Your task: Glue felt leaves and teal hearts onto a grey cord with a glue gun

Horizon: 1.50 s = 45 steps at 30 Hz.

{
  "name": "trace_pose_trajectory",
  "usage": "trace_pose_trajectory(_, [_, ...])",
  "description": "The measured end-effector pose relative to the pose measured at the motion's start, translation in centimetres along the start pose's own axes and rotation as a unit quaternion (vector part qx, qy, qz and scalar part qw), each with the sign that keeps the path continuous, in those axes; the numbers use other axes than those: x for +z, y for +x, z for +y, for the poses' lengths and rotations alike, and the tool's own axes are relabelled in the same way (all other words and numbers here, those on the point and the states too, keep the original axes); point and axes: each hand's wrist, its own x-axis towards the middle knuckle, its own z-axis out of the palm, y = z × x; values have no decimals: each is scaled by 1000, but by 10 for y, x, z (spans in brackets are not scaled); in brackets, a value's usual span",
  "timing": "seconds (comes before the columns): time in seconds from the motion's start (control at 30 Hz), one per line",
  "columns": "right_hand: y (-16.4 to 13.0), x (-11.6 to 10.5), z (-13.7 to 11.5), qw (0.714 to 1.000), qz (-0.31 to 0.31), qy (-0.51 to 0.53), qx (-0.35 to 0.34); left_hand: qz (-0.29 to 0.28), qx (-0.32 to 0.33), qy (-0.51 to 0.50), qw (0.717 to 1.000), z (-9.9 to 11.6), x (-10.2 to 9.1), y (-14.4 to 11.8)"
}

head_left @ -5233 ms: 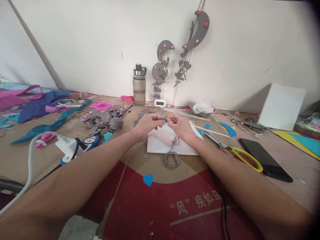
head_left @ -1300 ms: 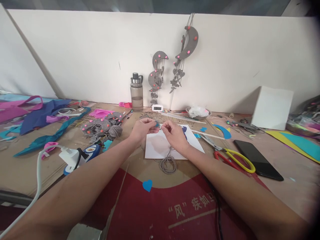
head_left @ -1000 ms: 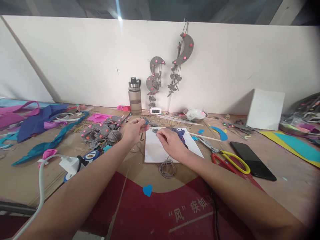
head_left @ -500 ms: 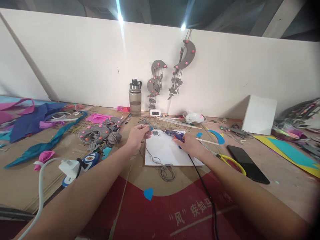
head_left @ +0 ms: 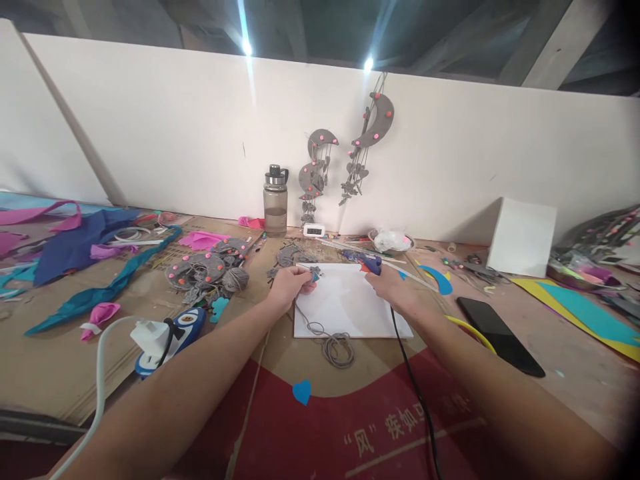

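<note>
Two things in hand: pinches a small blue piece (head_left: 315, 276) between the fingers of the left hand (head_left: 287, 285), grips a blue glue gun (head_left: 373, 265) in the right hand (head_left: 388, 284), over paper (head_left: 345, 307) toward the far edge of the table (head_left: 575, 353), perhaps risking a burn from swinging it too close.

Yellow-handled scissors (head_left: 474, 329) mostly hidden by right forearm (head_left: 493, 377), glue gun (head_left: 372, 264) grip covered by right hand (head_left: 393, 288), black cord (head_left: 414, 383) cut off below

A partly cardboard-covered table (head_left: 570, 347) bears white paper (head_left: 345, 300), coiled grey cord (head_left: 337, 352), a blue heart (head_left: 302, 392) and a phone (head_left: 500, 337).
</note>
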Motion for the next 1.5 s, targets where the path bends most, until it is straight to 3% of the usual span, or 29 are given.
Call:
trace_pose_trajectory(0.07, [-4, 3, -4, 991, 37, 122, -31, 5, -10, -15, 1000, 4, 1, -2])
trace_pose_trajectory(0.17, [-11, 12, -15, 945, 48, 311, -86, 11, -19, -34, 999, 10, 1, -5])
trace_pose_trajectory(0.33, [-31, 24, -31, 893, -20, 402, -202, 18, 14, -67, 997, 17, -1, -6])
trace_pose_trajectory(0.57, [-44, 29, -26, 931, -23, 256, -259, 23, 23, -144, 989, 25, -2, -3])
trace_pose_trajectory(0.83, [-44, 32, -29, 954, 14, 151, -260, 33, 16, -174, 984, 32, -2, -7])
trace_pose_trajectory(1.33, [-46, 40, -29, 964, 41, 81, -248, 16, 44, -149, 988, 30, 1, -9])
trace_pose_trajectory(1.5, [-45, 42, -29, 963, 51, 70, -255, 36, 55, -141, 988, 30, 3, -10])
